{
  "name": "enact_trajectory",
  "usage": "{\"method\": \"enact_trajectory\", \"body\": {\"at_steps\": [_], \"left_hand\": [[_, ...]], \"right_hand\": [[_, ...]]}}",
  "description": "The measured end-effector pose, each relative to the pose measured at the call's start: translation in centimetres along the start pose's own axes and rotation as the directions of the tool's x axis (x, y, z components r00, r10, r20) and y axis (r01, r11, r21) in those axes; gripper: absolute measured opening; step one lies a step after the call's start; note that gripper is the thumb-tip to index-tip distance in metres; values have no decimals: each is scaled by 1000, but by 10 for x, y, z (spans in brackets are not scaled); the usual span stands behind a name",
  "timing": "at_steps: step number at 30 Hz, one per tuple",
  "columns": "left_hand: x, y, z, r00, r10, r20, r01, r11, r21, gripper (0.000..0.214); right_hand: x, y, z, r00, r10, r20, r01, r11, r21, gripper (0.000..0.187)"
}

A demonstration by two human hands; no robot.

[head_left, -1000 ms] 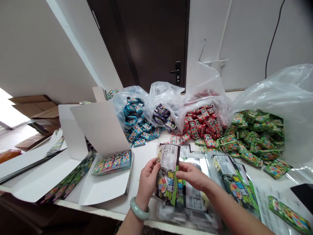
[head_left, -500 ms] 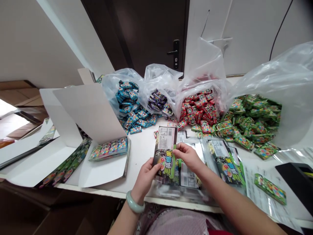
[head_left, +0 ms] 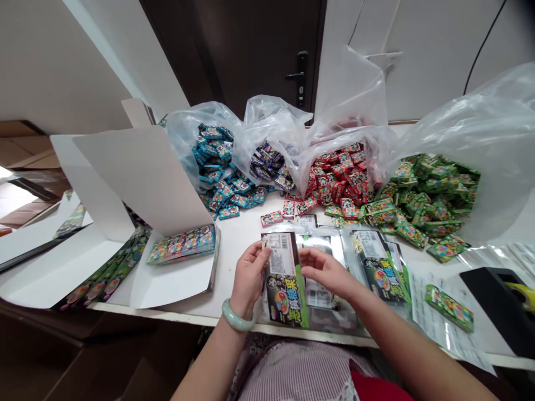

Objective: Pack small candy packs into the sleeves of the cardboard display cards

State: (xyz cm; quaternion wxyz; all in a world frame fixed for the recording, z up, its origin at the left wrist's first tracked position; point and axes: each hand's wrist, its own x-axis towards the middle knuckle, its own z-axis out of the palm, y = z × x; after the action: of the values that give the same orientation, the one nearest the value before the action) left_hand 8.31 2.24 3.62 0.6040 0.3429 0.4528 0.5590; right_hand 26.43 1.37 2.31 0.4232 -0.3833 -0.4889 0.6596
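Observation:
A black-and-green printed candy package (head_left: pixel 286 295), with a white barcode panel at its top, lies flat in front of me. My left hand (head_left: pixel 249 275), with a pale bangle at the wrist, pinches its upper left edge. By the package's right edge is my right hand (head_left: pixel 328 273), its fingers bent and apart; whether the fingertips touch the edge I cannot tell. Beneath and to the right are clear plastic cases (head_left: pixel 330 239) with similar printed pieces. Another black-and-green candy package (head_left: pixel 382 273) lies right of my right hand.
Clear bags spill blue candy boxes (head_left: pixel 215 150), purple boxes (head_left: pixel 267 161), red boxes (head_left: pixel 340 172) and green boxes (head_left: pixel 438 200) along the back. An open white carton (head_left: pixel 167 284) on the left holds a row of small boxes. A black tape dispenser (head_left: pixel 497 301) stands right.
My left hand has moved up the package's left edge, and the package sits lower. My right hand has let go of its right edge and opened. The view has shifted slightly.

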Motion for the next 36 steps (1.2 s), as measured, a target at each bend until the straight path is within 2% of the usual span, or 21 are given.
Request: {"method": "enact_trajectory", "body": {"at_steps": [4,7,9,13,15,17,19,20,24,28,30,32,33,35,36], "left_hand": [[-11,-8,2,998,-45,41,46,999,-22,30],[-14,-8,4,990,-124,70,130,987,-95,32],[-12,-7,3,988,-145,45,149,982,-112,34],[-7,-5,-1,994,-73,-77,61,987,-151,35],[-4,-6,-2,992,-36,-125,14,984,-178,35],[-1,-8,-2,989,-41,-142,11,979,-203,34],[2,-9,-1,988,-69,-139,36,973,-226,34],[4,-8,-2,987,-76,-139,42,971,-236,34],[4,-5,-6,987,-66,-149,28,969,-246,34],[-4,-3,-9,992,-70,-107,44,972,-230,37],[-11,-4,-8,996,-52,-66,39,982,-187,41],[-18,-6,-5,1000,-13,-28,10,992,-124,50],[-22,-7,-3,1000,9,-8,-10,996,-93,57],[-29,-10,2,998,40,46,-39,999,-35,69],[-32,-11,4,996,45,75,-45,999,-7,72]], "right_hand": [[5,-16,-4,997,-35,-71,37,999,18,29],[10,-15,-3,993,-42,-113,45,999,25,32],[8,-9,-2,993,-36,-109,40,999,37,29],[-14,12,3,993,72,94,-69,997,-40,33],[-27,24,7,981,146,130,-127,982,-142,30],[-35,32,11,984,172,39,-158,958,-239,25],[-36,36,13,987,145,-69,-159,937,-310,30],[-35,37,13,987,135,-87,-156,936,-315,33],[-34,34,13,977,213,18,-206,958,-199,32],[-44,33,10,957,287,32,-276,942,-190,30],[-50,30,4,930,322,177,-304,945,-122,29],[-52,22,-3,927,274,255,-269,961,-56,38],[-51,17,-7,954,211,214,-207,978,-38,44],[-47,5,-13,999,35,13,-34,998,-52,55],[-45,0,-15,995,-52,-89,45,996,-83,57]]}}
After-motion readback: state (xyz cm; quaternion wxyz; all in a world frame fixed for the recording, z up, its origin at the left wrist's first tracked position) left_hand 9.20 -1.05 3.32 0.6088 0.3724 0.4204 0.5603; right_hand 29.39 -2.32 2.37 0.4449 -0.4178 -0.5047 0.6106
